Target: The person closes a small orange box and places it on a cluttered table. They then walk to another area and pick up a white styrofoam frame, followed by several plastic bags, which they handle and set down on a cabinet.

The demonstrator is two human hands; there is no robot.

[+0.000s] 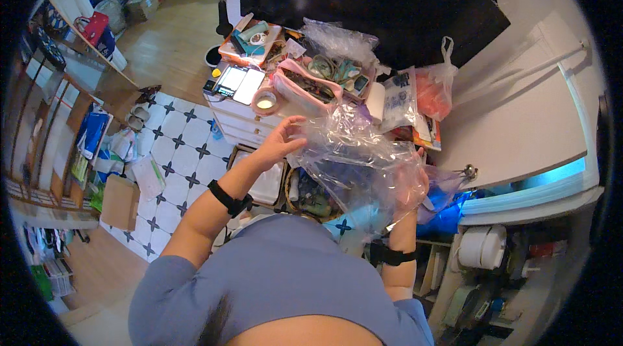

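A large clear plastic bag [350, 166] is spread between my hands in front of the cluttered dresser top. At its left edge is my left hand [288, 139], thumb and fingers curved apart; whether they pinch the film is not plain. My right hand [411, 183] is seen through the film at the bag's right side, its grip partly hidden by glare and folds. Just beyond the bag lies an unzipped clear pouch with pink edges [309, 85]. A roll of tape [265, 101] sits left of the pouch, beside a lit phone [232, 82].
Behind the pouch lie crumpled clear plastic [340, 41] and an orange-rimmed tray [250, 44]. A knotted bag with red contents [435, 90] stands at the right. Below are a wicker basket [290, 190] and a white-lined bin [258, 175]. A cardboard box [120, 202] is on the tiled floor.
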